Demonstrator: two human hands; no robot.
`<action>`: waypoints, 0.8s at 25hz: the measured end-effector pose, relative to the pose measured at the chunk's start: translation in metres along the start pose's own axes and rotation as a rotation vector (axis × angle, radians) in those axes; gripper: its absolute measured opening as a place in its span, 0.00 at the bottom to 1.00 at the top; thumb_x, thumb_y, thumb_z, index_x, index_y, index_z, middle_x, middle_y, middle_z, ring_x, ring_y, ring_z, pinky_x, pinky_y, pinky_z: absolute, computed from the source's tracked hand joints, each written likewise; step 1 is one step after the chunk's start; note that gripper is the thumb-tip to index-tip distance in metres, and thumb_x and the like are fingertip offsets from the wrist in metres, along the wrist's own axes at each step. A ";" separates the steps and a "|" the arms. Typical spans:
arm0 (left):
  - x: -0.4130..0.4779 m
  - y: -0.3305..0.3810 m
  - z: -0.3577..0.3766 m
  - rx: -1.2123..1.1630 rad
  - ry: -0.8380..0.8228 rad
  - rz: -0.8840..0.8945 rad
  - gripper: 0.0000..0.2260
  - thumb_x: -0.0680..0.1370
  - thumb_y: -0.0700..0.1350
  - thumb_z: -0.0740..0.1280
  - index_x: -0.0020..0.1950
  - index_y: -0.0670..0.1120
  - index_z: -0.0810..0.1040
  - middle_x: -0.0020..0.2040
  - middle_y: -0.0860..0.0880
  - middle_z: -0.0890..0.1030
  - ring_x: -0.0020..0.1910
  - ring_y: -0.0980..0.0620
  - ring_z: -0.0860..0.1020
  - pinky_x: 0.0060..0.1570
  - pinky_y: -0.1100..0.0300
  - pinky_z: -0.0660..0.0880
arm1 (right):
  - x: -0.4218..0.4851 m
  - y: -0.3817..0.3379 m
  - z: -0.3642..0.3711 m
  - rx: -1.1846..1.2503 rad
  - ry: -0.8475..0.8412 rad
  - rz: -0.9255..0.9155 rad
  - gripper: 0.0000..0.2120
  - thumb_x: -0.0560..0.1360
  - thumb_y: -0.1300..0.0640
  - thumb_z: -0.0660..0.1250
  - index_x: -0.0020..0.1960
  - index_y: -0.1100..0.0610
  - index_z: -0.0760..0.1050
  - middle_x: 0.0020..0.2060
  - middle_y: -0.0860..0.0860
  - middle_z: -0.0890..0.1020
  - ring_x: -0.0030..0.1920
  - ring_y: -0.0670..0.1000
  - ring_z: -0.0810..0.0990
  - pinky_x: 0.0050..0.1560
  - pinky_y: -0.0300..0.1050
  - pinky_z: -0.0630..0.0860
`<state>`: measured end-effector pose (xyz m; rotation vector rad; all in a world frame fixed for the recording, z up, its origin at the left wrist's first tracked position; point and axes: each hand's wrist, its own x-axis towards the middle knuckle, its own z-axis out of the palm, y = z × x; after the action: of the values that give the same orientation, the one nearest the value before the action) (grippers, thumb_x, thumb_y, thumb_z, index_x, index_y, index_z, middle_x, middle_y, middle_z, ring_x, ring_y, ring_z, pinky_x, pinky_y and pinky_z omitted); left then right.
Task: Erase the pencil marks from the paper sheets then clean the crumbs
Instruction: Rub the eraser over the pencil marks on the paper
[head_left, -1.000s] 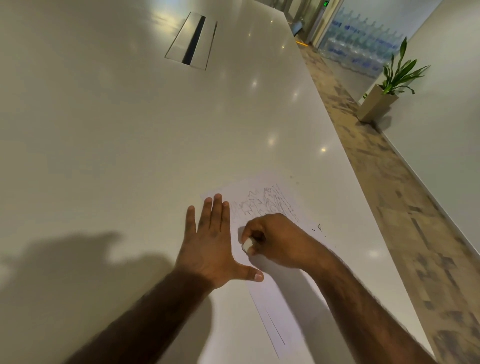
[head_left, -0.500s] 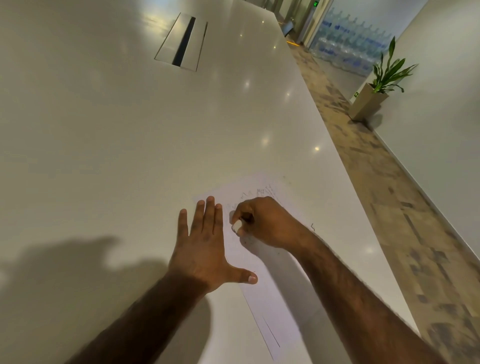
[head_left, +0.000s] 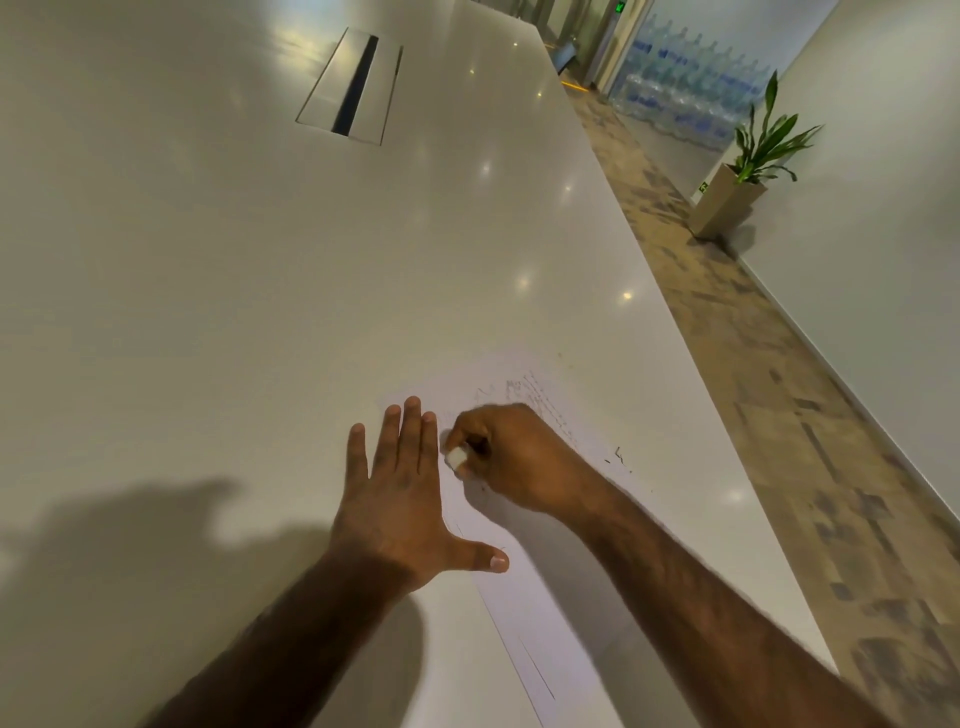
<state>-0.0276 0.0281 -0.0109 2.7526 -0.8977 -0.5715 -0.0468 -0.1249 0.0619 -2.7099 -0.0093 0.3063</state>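
I have my right hand (head_left: 511, 457) curled into a loose fist, its fingertips pinching a small white eraser (head_left: 457, 459) against the paper sheet (head_left: 524, 613), while my left hand (head_left: 400, 499) lies flat with fingers together and thumb stretched out, pressing on the sheet's left edge where it meets the worktop (head_left: 260, 286). The step in hand, as I judge it, is rubbing out the pencil marks (head_left: 535, 397) that show just beyond the right knuckles. To do it well I would keep the flat hand close beside the eraser so the thin sheet cannot buckle, rub in short strokes away from that anchoring hand, and press lightly, since paper this thin creases or tears easily (and the glossy worktop gives it little grip). The sheet is white, matt and rectangular, lying askew with its long side running toward me; a straight dark line (head_left: 537, 670) sits near its lower end, though I cannot tell whether it is a pencil stroke or a fold. The eraser looks like a soft, rounded block, mostly hidden by the fingers. A few dark crumbs (head_left: 618, 457) lie scattered to the right of my wrist, waiting for the sweep afterward. The worktop is smooth, pale and polished, mirroring the ceiling lights.
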 end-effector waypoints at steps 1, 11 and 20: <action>0.000 0.001 0.000 -0.002 -0.001 -0.001 0.70 0.44 0.89 0.33 0.71 0.45 0.15 0.71 0.45 0.14 0.71 0.45 0.16 0.73 0.37 0.24 | -0.008 0.004 0.001 -0.003 -0.056 0.019 0.08 0.77 0.65 0.73 0.53 0.55 0.85 0.48 0.48 0.86 0.45 0.46 0.82 0.49 0.36 0.78; 0.000 0.002 0.000 0.011 -0.003 -0.012 0.70 0.47 0.90 0.38 0.70 0.45 0.14 0.72 0.45 0.15 0.73 0.44 0.17 0.73 0.37 0.24 | -0.014 0.014 -0.001 0.054 -0.084 0.072 0.10 0.75 0.65 0.74 0.52 0.53 0.85 0.49 0.46 0.87 0.48 0.46 0.84 0.55 0.43 0.82; -0.001 -0.001 0.000 -0.005 0.014 0.000 0.69 0.47 0.90 0.37 0.70 0.46 0.14 0.74 0.45 0.17 0.75 0.44 0.20 0.75 0.36 0.27 | 0.013 0.011 -0.014 -0.049 -0.072 -0.038 0.13 0.75 0.70 0.71 0.55 0.57 0.86 0.52 0.49 0.87 0.48 0.46 0.82 0.55 0.40 0.80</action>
<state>-0.0282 0.0294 -0.0105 2.7489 -0.8915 -0.5535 -0.0317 -0.1393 0.0669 -2.7417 -0.0901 0.3972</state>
